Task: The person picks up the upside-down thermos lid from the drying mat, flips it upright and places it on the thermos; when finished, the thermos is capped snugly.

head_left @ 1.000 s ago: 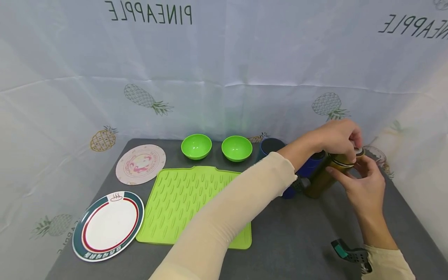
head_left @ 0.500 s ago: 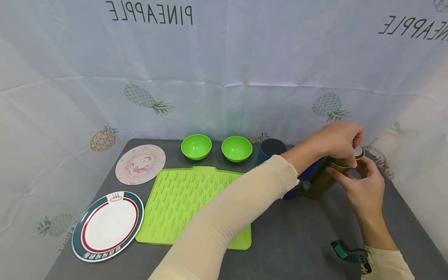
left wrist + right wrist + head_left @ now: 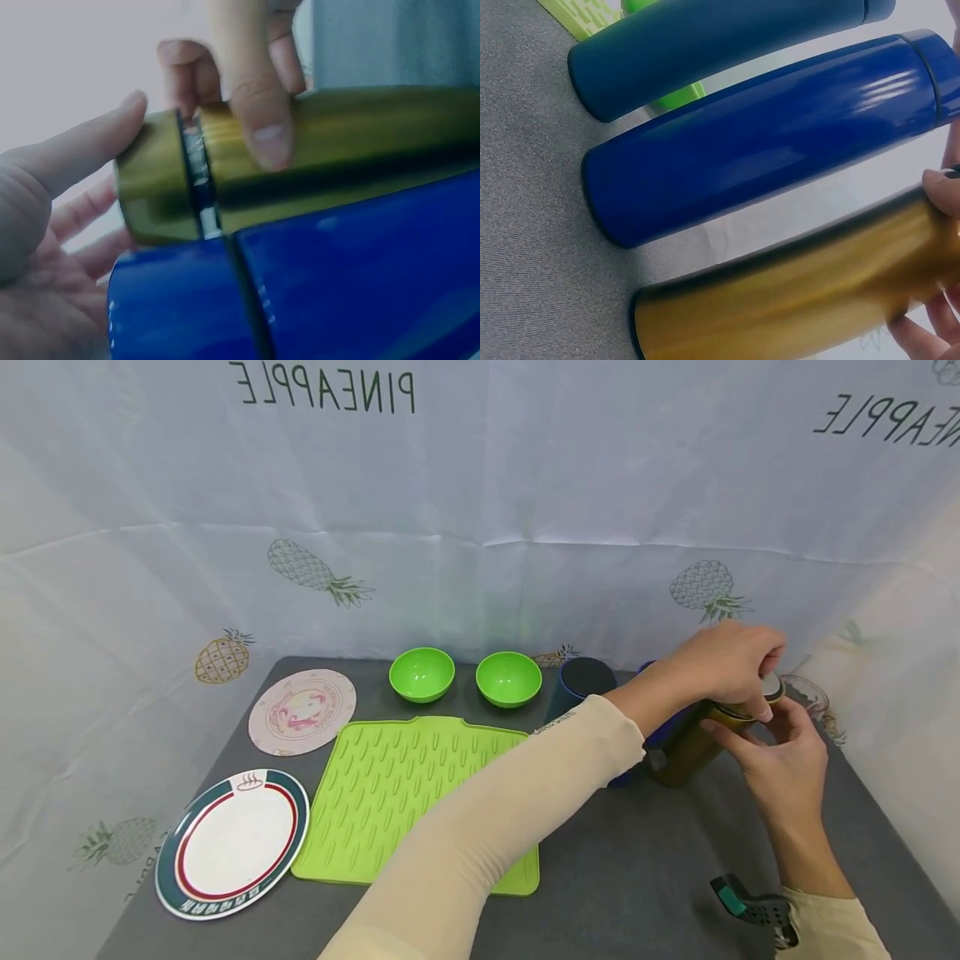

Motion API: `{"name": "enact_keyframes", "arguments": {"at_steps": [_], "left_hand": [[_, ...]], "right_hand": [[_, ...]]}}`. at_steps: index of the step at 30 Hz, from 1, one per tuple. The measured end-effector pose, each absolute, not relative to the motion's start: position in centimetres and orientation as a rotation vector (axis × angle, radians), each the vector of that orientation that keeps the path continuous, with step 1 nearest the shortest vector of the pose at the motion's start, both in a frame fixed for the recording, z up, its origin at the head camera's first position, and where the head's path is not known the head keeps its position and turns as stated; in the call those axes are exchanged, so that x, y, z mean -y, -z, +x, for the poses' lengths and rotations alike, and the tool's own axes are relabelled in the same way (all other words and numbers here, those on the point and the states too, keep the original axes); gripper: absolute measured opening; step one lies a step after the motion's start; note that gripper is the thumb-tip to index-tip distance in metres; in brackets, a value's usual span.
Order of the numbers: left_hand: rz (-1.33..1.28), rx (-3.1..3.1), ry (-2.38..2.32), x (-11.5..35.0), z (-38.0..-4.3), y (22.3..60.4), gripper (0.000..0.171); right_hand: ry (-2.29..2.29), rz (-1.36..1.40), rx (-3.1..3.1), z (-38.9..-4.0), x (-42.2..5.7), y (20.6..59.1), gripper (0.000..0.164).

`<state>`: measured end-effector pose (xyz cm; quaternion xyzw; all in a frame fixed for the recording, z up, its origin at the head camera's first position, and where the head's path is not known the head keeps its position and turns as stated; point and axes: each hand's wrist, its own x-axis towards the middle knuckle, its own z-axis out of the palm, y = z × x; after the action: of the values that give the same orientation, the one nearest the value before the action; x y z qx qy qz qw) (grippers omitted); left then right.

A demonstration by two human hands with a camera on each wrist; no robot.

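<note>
A gold thermos [image 3: 693,747] stands at the right end of the table. Around its cap [image 3: 156,180] curl the fingers and thumb of my left hand [image 3: 731,658], with that arm stretched across the table. Just below, my right hand [image 3: 787,760] grips the upper body of the thermos, its thumb [image 3: 268,139] lying along the gold side. A narrow gap with a paler neck shows between cap and body in the left wrist view. The base rests on the table in the right wrist view.
A glossy blue thermos [image 3: 765,142] and a dark teal one [image 3: 720,56] stand beside the gold one. Two green bowls [image 3: 508,679], a green ribbed mat [image 3: 405,793], a pink round mat [image 3: 302,712] and a rimmed plate [image 3: 232,845] lie further left.
My left hand has shifted slightly right and down as it turns on the cap, and more of the pale cap top shows. The right hand and the thermos stay in place.
</note>
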<state>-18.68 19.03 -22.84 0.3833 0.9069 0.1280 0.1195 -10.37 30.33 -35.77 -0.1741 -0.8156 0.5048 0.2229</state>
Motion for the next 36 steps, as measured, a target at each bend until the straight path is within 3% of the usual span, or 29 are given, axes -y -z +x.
{"name": "enact_keyframes", "arguments": {"at_steps": [13, 27, 34, 36], "left_hand": [[1.191, -2.39, -0.485, -18.1, -19.8, 22.6, 0.029], [1.184, -2.57, -0.241, -19.1, -18.6, 22.5, 0.036], [1.086, -2.645, -0.173, -19.5, -18.3, 22.7, 0.07], [1.082, -2.667, -0.186, -19.5, -18.3, 22.8, 0.068]], "right_hand": [[-1.387, -0.435, 2.229, -10.5, -30.1, 35.9, 0.064], [-1.362, -0.434, 2.259, -10.3, -30.2, 36.1, 0.066], [-1.347, -0.446, 2.298, -10.2, -30.3, 36.0, 0.068], [-1.352, -0.433, 2.292, -10.2, -30.3, 36.0, 0.066]]}}
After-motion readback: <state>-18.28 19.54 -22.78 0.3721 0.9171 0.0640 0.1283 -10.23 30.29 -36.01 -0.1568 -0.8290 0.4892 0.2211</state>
